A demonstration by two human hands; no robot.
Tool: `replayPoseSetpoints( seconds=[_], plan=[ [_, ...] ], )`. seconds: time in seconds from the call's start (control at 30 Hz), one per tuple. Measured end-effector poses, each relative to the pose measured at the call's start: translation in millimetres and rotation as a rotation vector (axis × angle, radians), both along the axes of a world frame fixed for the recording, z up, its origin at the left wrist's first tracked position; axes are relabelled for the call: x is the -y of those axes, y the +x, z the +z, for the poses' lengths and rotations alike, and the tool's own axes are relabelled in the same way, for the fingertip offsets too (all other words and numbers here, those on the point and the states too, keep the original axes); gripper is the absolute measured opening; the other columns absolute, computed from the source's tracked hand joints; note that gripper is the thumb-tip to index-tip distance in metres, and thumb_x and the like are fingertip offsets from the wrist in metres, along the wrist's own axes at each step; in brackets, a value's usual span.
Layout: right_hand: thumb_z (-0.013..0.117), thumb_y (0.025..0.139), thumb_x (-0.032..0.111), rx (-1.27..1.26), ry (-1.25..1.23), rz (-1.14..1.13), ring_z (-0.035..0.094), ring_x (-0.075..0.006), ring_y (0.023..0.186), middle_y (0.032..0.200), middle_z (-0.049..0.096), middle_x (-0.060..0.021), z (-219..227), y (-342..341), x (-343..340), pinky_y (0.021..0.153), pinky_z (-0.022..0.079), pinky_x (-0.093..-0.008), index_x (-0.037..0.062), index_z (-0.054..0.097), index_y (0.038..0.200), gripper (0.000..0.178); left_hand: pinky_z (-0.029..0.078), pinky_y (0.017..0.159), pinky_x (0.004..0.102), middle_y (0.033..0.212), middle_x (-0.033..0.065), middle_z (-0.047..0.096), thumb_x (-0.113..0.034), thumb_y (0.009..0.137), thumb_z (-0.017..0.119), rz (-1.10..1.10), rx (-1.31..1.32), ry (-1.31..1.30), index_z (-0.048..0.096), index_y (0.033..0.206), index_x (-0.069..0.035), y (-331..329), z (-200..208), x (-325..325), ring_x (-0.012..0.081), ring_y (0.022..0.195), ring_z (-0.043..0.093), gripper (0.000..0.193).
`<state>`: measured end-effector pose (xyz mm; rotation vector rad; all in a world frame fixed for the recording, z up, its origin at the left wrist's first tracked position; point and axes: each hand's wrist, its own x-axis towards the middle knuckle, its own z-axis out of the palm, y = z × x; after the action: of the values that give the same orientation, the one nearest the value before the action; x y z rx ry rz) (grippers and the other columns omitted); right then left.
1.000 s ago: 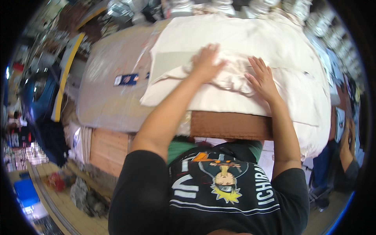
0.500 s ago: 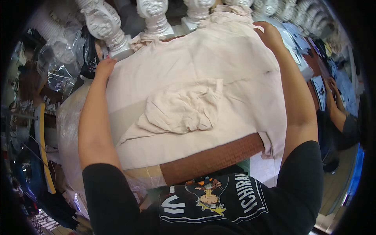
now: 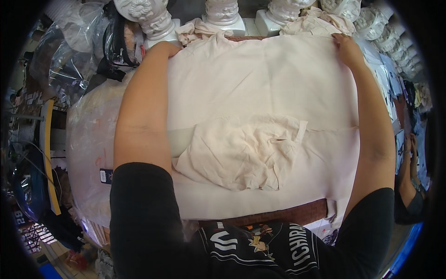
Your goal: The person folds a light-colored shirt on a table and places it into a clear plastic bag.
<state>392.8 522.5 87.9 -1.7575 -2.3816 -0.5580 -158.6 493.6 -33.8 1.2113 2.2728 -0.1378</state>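
A pale pink garment [image 3: 260,76] lies spread over the table, with a crumpled sleeve-like part [image 3: 241,153] folded across its middle. My left hand [image 3: 169,48] reaches to its far left corner, fingers closed on the cloth edge and partly hidden. At the far right corner, my right hand [image 3: 344,45] pinches the garment between thumb and fingers. Between my hands the fabric is fairly smooth. Bunched pale pink cloth [image 3: 203,32] lies beyond the left corner, and more bunched cloth [image 3: 318,23] sits by my right hand.
White carved balusters [image 3: 222,13] stand along the far edge. A brown woven surface [image 3: 274,215] shows under the garment's near side. Clear plastic sheeting [image 3: 93,139] covers the left, near a black bag [image 3: 118,42]. At the far right, another person's arm [image 3: 407,172] is visible.
My left hand has moved farther away and rightward to the garment's far left corner. The view has shifted; the sleeve-like part now appears lower. The cloth's far part looks flatter.
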Motion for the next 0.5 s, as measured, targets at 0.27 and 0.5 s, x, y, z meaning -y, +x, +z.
replayPoseSetpoints(
  seconds=[0.27,0.5],
  plan=[
    [0.05,0.083,0.012,0.164,0.018,-0.058,0.059,-0.0308,0.098,0.102,0.063,-0.0116,19.2,19.1,-6.2,0.082,0.048,-0.0407,0.0113,0.063,0.104,0.024,0.049,0.084,0.0393,0.105,0.0156,0.065,-0.032,0.074,0.068,0.283,0.66,0.421,0.06,0.11,0.003,15.2,52.2,23.9,0.0234,0.096,0.063,0.051],
    [0.056,0.08,0.019,-0.31,0.074,-0.079,0.06,-0.0336,0.095,0.101,0.065,-0.0141,40.4,28.3,21.8,0.081,0.047,-0.0389,0.0073,0.06,0.102,0.025,0.05,0.089,0.0352,0.107,0.0104,0.063,-0.009,0.081,0.06,0.351,1.416,0.489,0.057,0.115,-0.002,21.7,98.2,60.6,0.0198,0.097,0.062,0.035]
  ],
)
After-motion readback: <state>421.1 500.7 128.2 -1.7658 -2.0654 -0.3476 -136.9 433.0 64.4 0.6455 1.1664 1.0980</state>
